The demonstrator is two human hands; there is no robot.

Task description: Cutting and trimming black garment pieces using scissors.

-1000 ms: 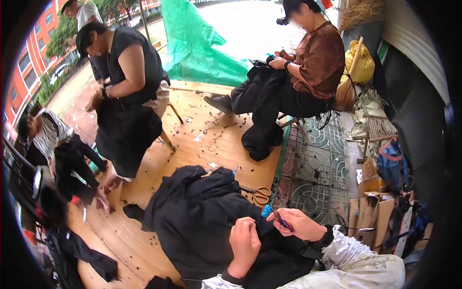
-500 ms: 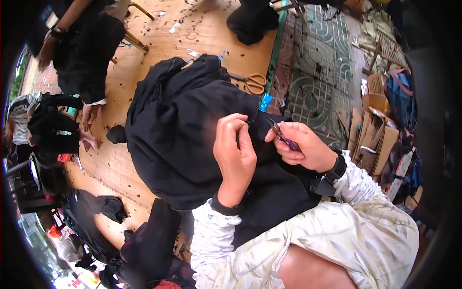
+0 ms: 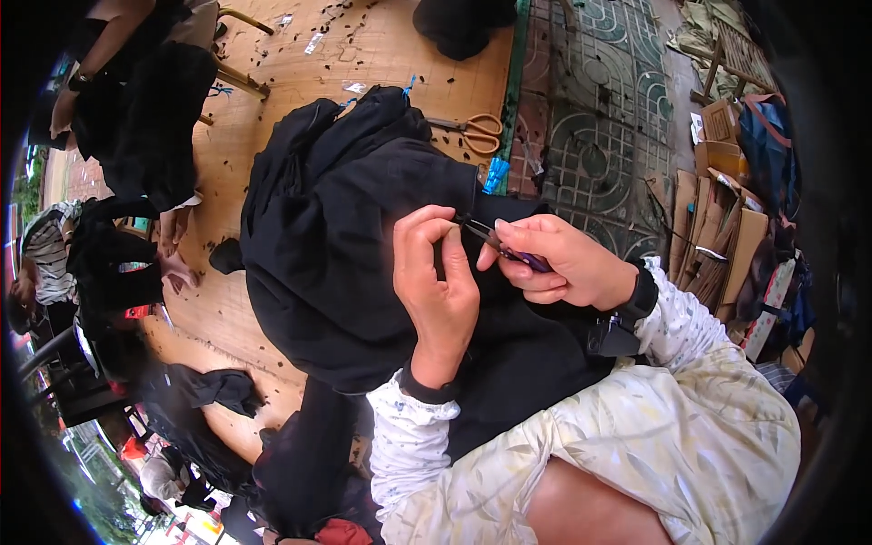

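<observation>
A heap of black cloth garments (image 3: 318, 236) spreads over the table and across my lap. Above it, my left hand (image 3: 436, 282) is closed in a pinch, with a small dark bit of cloth (image 3: 460, 218) at its fingertips. My right hand (image 3: 568, 262) grips thread snips (image 3: 530, 262) with purple handles. Their blades point left and meet the dark bit beside my left fingertips; I cannot tell whether they touch it. Beyond my hands lie large scissors (image 3: 481, 133) with tan handles, and a bright blue tassel-like piece (image 3: 496, 175) by the table edge.
The wooden table (image 3: 272, 109) is strewn with small dark scraps. Other people's hands (image 3: 174, 245) and black garments (image 3: 136, 127) are at the left. Patterned paving (image 3: 590, 136) runs past the table's right edge, with flattened cardboard (image 3: 718, 236) and a blue bag (image 3: 770, 141) farther right.
The snips have moved left, and their blades now reach the dark bit at my left fingertips. My left hand keeps its pinch. The whole view has shifted slightly.
</observation>
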